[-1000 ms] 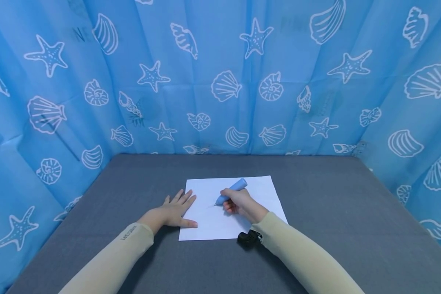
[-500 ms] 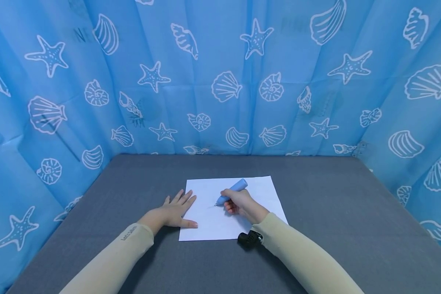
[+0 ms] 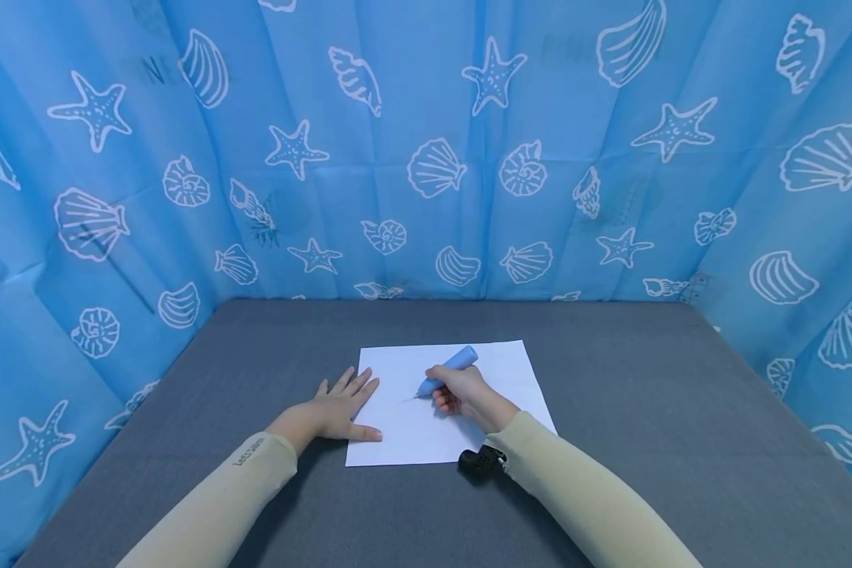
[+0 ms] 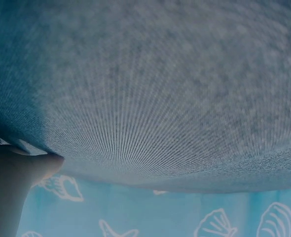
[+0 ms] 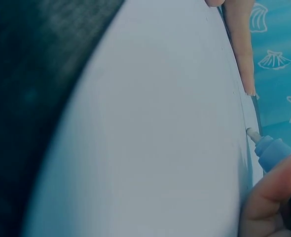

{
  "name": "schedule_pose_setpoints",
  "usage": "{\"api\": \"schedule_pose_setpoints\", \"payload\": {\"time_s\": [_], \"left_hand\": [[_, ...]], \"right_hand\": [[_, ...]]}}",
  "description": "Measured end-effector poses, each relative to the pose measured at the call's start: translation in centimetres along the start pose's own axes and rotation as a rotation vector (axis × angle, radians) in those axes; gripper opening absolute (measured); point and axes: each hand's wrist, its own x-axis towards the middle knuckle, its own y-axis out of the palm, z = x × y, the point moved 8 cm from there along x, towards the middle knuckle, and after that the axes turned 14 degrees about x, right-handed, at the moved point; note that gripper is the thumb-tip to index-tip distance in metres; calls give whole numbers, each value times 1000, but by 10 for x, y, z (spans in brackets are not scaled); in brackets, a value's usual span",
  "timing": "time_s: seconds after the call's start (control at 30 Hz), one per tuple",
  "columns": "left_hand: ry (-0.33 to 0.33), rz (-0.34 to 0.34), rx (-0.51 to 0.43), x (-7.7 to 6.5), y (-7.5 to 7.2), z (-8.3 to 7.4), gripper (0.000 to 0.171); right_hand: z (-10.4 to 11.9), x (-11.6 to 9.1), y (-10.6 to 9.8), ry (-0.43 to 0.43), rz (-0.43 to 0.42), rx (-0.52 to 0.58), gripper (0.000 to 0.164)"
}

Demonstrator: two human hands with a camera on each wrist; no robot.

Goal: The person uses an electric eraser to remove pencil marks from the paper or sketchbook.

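A white sheet of paper [image 3: 397,442] lies on the grey table. My left hand [image 3: 337,410] rests flat on its left edge, fingers spread and thumb out to the side. In the left wrist view only part of that hand [image 4: 17,177] shows at the lower left. My right hand [image 3: 468,390] pinches a thick blue pen [image 3: 461,357] over the middle of the sheet, its barrel leaning back to the right. The right wrist view shows the pen's narrow pale tip [image 5: 254,134] right at the paper, beyond the right thumb [image 5: 278,182]. A faint line shows by the tip in the head view.
Grey cloth covers the table [image 3: 632,410] around the sheet. A blue curtain [image 3: 426,102] with white shells and starfish stands behind the table and at both sides. A small black device [image 3: 479,463] sits at the right wrist, over the paper's near edge.
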Motion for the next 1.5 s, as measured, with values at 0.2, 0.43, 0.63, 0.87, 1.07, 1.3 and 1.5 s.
{"api": "schedule_pose_setpoints", "payload": {"time_s": [0.2, 0.43, 0.63, 0.87, 1.07, 1.3, 1.5], "left_hand": [[6, 8, 3, 0, 2, 1, 106], [13, -9, -19, -1, 0, 0, 110], [2, 7, -7, -1, 1, 0, 107], [3, 3, -5, 0, 2, 1, 107], [13, -2, -9, 2, 3, 2, 108], [5, 7, -6, 3, 4, 3, 106], [-10, 0, 0, 0, -1, 0, 103]], "right_hand": [[-2, -4, 5, 6, 26, -32, 27], [-1, -3, 5, -20, 7, 4, 26], [-2, -3, 4, -11, 4, -2, 26], [0, -3, 5, -19, 22, -10, 27], [0, -3, 6, -15, 22, -30, 28], [1, -3, 6, 6, 38, -2, 31], [2, -6, 6, 25, 64, 25, 29]]}}
